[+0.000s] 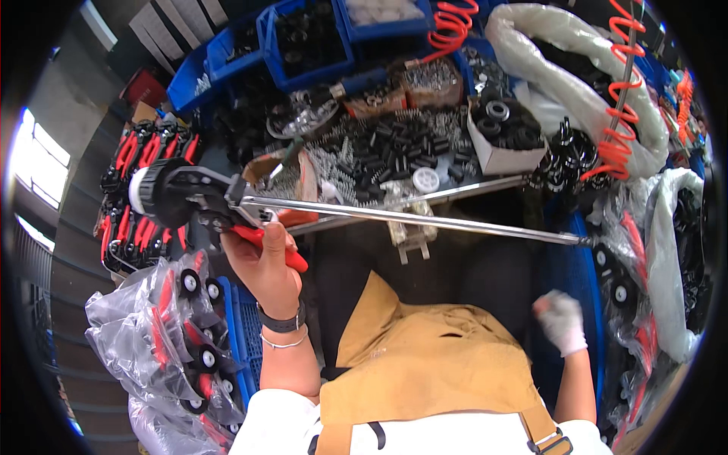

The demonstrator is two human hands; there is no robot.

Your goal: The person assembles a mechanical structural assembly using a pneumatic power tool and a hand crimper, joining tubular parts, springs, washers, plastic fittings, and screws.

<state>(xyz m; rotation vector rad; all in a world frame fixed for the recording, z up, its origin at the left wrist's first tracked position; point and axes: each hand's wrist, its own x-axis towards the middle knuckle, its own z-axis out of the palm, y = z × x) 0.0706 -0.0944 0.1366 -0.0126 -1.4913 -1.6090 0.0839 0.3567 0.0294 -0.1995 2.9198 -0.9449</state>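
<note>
My left hand [265, 265] is closed around the red handle of what looks like a caulking gun [205, 189]. It has a black body and a round black end with a white rim. A long shiny rod [409, 216] runs from it across the bench front to the right. My right hand [560, 322], in a pale glove, is low on the right beside a blue crate [588, 303]. Its fingers look curled in, and I cannot make out anything in them. Below the rod, a metal fixture [409, 227] juts from the bench edge near a white round knob [425, 180].
Black sleeves [398, 148] and springs [334, 163] cover the bench. Blue bins [307, 76] line its back. A white box of black rings [504, 155] is at right, near red coiled hoses [618, 144]. Red-handled tools [140, 152] and bagged parts [167, 318] crowd the left.
</note>
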